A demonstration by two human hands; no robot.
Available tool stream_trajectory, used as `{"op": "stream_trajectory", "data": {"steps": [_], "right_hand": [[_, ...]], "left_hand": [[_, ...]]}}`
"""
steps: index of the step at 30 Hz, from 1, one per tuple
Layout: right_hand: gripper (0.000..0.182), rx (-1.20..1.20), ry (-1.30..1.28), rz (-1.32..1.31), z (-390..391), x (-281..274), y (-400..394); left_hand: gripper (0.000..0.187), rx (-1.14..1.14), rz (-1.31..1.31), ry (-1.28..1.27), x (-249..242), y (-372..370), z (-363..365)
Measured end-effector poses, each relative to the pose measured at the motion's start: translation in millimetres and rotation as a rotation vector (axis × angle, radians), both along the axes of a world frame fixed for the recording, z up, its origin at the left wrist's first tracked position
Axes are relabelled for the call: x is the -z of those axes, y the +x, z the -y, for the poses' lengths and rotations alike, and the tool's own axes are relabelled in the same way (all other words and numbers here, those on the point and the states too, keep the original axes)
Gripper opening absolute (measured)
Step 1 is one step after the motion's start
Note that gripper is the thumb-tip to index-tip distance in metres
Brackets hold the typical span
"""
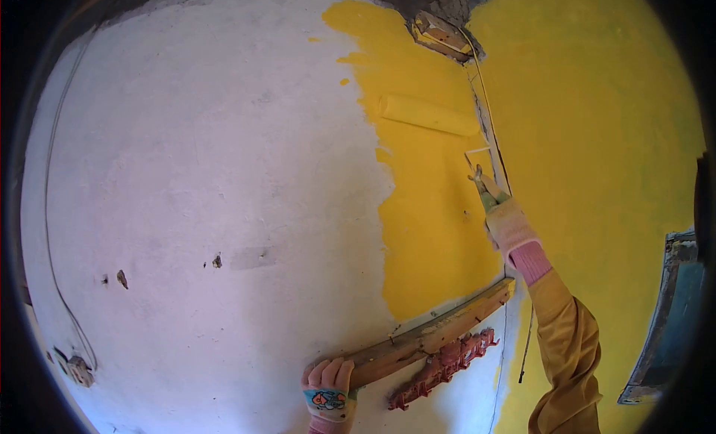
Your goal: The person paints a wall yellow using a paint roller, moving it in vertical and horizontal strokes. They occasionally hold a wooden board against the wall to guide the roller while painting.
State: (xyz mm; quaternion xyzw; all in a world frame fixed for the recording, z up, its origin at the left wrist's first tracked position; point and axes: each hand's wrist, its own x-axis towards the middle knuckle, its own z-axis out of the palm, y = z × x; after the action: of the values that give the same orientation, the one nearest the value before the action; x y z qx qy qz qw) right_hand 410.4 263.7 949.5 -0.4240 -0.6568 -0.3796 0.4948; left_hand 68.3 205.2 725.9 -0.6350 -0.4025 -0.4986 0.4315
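My right hand (512, 223), in a pale glove with a pink cuff, is closed round the handle of a paint roller (429, 117). The roller's yellow sleeve lies against the freshly yellow patch of wall (440, 232), close to the corner. Part of the handle is hidden by my glove. Lower down, my left hand (328, 385), gloved with a printed picture on its back, has its fingers wrapped over the left end of a wooden board (432, 326) fixed along the wall.
Unpainted white wall (186, 173) spreads to the left, with small holes and a hanging cable (51, 180). A red rack of hooks (444, 367) sits below the board. A wire (488, 98) runs down the corner from a wooden block (444, 35). A framed opening (664, 322) is at right.
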Motion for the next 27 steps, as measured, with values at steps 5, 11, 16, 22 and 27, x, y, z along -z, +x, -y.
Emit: {"op": "stream_trajectory", "data": {"steps": [5, 11, 16, 22, 27], "right_hand": [[0.048, -0.189, -0.172, -0.236, 23, -11, -10], [0.04, -0.635, -0.41, -0.96, 74, -27, -57], [0.038, -0.613, -0.437, -0.987, 82, -13, -44], [0.036, -0.612, -0.498, -0.911, 76, -8, -43], [0.035, -0.282, -0.404, -0.561, 74, 64, -35]], "left_hand": [[0.033, 0.027, 0.003, -0.005, 0, -1, -1], [0.033, 0.071, 0.007, -0.053, -2, -2, 4], [0.033, 0.058, 0.037, -0.063, -1, 0, 8], [0.033, 0.054, 0.036, -0.068, 4, -2, 2], [0.049, 0.059, 0.023, -0.054, 0, 2, 5]]}}
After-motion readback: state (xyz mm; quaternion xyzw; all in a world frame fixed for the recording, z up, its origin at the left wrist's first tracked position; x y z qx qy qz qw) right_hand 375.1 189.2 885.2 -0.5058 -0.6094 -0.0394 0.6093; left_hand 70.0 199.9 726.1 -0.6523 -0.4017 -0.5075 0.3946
